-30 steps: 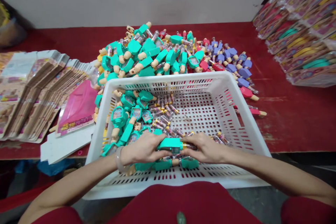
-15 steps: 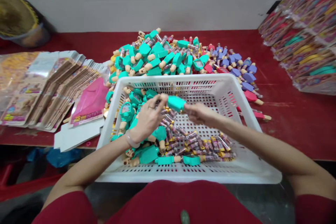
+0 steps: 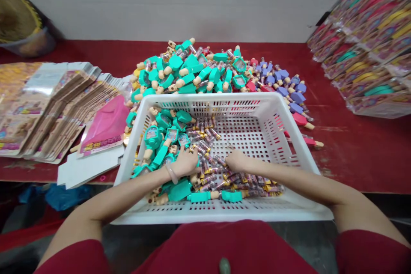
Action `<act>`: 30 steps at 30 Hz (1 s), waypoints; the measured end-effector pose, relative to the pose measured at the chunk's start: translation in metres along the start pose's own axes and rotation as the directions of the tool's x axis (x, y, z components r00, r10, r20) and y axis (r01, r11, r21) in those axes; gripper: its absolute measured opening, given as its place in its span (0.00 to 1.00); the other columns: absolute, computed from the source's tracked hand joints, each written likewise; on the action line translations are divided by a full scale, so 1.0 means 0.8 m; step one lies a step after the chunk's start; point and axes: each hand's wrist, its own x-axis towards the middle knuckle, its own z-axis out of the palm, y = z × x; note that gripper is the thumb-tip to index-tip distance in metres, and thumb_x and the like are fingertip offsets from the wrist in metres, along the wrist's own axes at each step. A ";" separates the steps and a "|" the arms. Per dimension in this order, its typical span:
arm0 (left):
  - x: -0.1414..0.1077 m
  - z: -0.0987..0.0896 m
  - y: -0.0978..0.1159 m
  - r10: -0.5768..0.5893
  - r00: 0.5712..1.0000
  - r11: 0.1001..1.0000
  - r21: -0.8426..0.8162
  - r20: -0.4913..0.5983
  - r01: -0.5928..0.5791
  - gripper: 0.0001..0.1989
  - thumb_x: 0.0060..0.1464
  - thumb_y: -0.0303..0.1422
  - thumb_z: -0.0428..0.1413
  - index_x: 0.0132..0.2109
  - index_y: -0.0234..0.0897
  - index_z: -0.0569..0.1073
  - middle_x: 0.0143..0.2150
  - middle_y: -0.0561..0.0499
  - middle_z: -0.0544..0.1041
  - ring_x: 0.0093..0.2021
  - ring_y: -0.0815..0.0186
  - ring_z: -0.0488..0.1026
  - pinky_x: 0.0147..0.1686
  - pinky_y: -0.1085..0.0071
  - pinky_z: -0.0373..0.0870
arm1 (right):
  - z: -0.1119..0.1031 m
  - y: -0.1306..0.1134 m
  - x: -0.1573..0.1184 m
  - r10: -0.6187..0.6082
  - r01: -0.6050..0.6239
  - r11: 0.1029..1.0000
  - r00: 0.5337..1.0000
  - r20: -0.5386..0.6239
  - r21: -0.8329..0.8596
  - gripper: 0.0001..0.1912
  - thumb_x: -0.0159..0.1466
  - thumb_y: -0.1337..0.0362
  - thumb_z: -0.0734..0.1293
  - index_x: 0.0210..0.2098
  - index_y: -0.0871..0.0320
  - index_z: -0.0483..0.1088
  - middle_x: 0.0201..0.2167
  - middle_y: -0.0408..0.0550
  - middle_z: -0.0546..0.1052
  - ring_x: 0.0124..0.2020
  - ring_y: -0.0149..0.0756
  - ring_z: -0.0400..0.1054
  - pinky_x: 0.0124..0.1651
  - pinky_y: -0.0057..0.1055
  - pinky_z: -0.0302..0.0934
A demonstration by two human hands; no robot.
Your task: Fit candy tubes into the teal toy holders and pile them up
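Inside a white perforated basket (image 3: 221,216), my left hand (image 3: 186,162) reaches down at the edge of the teal toy pieces (image 3: 152,135), its fingers bent; what it touches is partly hidden. My right hand (image 3: 236,161) is over the small clear tubes with yellow ends (image 3: 210,177), its fingers curled down and hidden from view. The teal pieces with beige ends fill the basket's left side, and the tubes lie across its middle and front. Behind the basket rises a heap of finished-looking teal toys (image 3: 192,66).
Purple toys (image 3: 297,96) and red ones (image 3: 300,119) lie behind and right of the basket. Printed cards (image 3: 61,115) and a pink bag (image 3: 107,124) are at left. Packed goods (image 3: 369,60) stand stacked at right. A round tub (image 3: 28,45) sits back left.
The teal toy that both hands held between them is no longer in their grasp. My hands have moved apart and down into the basket. The view has shifted slightly.
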 end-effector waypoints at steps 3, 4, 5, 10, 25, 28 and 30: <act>-0.002 -0.018 -0.005 0.000 1.000 0.995 -0.097 0.025 0.003 0.31 0.52 0.37 0.55 0.58 0.19 0.62 0.39 0.32 0.77 0.44 0.46 0.73 0.48 0.53 0.61 | 0.021 0.012 0.003 0.008 -0.008 1.000 0.999 -0.051 -0.009 0.07 0.55 0.72 0.66 0.32 0.64 0.75 0.36 0.62 0.78 0.40 0.47 0.73 0.42 0.37 0.62; -0.003 -0.025 -0.007 0.006 0.999 0.990 -0.140 0.032 -0.001 0.29 0.53 0.37 0.52 0.58 0.21 0.62 0.38 0.35 0.78 0.41 0.49 0.74 0.46 0.55 0.63 | 0.024 0.017 0.002 0.020 -0.020 1.000 0.997 -0.077 -0.004 0.08 0.56 0.74 0.64 0.33 0.64 0.75 0.37 0.63 0.78 0.42 0.48 0.72 0.42 0.38 0.62; -0.004 -0.033 -0.008 0.015 0.999 0.983 -0.184 0.037 -0.008 0.28 0.55 0.37 0.49 0.59 0.24 0.62 0.38 0.38 0.78 0.39 0.52 0.75 0.44 0.59 0.64 | 0.024 0.022 0.000 0.037 -0.036 0.999 0.994 -0.104 0.007 0.09 0.56 0.75 0.63 0.35 0.65 0.74 0.37 0.64 0.77 0.42 0.48 0.72 0.42 0.38 0.61; -0.017 -0.071 -0.012 0.023 0.999 0.822 -0.570 0.047 0.007 0.26 0.59 0.41 0.44 0.62 0.37 0.61 0.47 0.46 0.76 0.37 0.64 0.73 0.34 0.71 0.66 | 0.007 0.044 -0.039 0.051 -0.009 0.986 0.967 -0.249 0.165 0.17 0.57 0.72 0.63 0.46 0.63 0.64 0.37 0.56 0.76 0.37 0.40 0.71 0.36 0.31 0.62; -0.055 -0.100 0.018 0.287 0.946 0.509 -0.861 0.151 -0.017 0.20 0.52 0.49 0.56 0.39 0.35 0.72 0.29 0.54 0.69 0.26 0.72 0.64 0.24 0.76 0.58 | 0.017 -0.018 -0.081 -0.303 0.304 0.946 0.705 -0.641 -0.113 0.14 0.69 0.59 0.58 0.43 0.64 0.66 0.27 0.50 0.75 0.24 0.35 0.66 0.26 0.30 0.52; -0.052 -0.093 0.020 0.314 0.892 0.394 -0.899 0.325 0.189 0.22 0.50 0.49 0.57 0.41 0.34 0.72 0.24 0.57 0.65 0.19 0.74 0.59 0.19 0.76 0.56 | 0.018 -0.024 -0.088 -0.286 0.286 0.953 0.752 -0.593 -0.098 0.11 0.68 0.63 0.57 0.40 0.63 0.67 0.25 0.50 0.75 0.24 0.35 0.66 0.26 0.30 0.51; -0.051 -0.088 0.023 0.336 0.855 0.359 -0.893 0.395 0.271 0.22 0.50 0.50 0.56 0.41 0.34 0.71 0.22 0.57 0.64 0.18 0.74 0.58 0.17 0.76 0.54 | 0.014 -0.029 -0.094 -0.258 0.272 0.961 0.807 -0.532 -0.052 0.10 0.67 0.65 0.57 0.39 0.63 0.67 0.26 0.52 0.75 0.25 0.35 0.66 0.26 0.30 0.51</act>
